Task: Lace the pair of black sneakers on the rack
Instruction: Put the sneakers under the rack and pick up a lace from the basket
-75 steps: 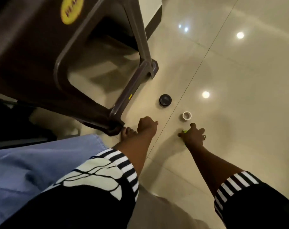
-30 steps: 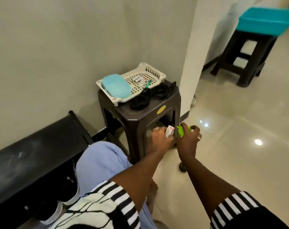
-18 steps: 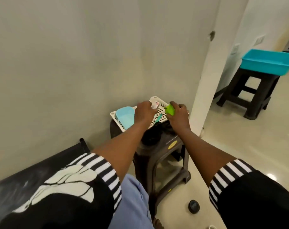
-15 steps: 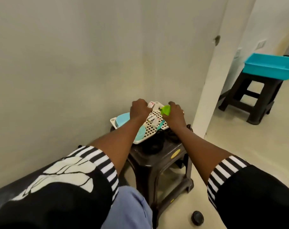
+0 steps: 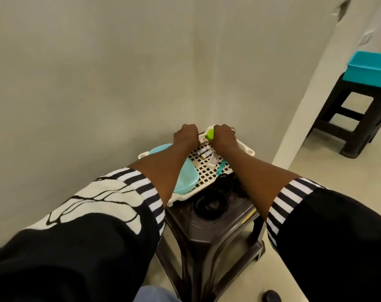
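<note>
Coiled black laces (image 5: 211,203) lie on the dark brown stool (image 5: 218,234), just in front of a white perforated tray (image 5: 247,150). Both my hands are over the tray's far end, close to the wall. My left hand (image 5: 185,136) is closed in a fist, with a small white and red packet (image 5: 202,139) showing at its fingers. My right hand (image 5: 224,136) is closed around a bright green object (image 5: 210,134). The black sneakers and the rack are out of view.
In the tray lie a light blue lid (image 5: 186,177), batteries (image 5: 204,152), a small white tube (image 5: 213,161) and a teal stick (image 5: 221,168). A black cap (image 5: 272,297) sits on the floor. A teal bin (image 5: 370,68) rests on another dark stool (image 5: 355,123) at the right.
Both hands came up from the floor with the green object and the packet, and have moved on over the tray to its far end. The tray has settled flat again.
</note>
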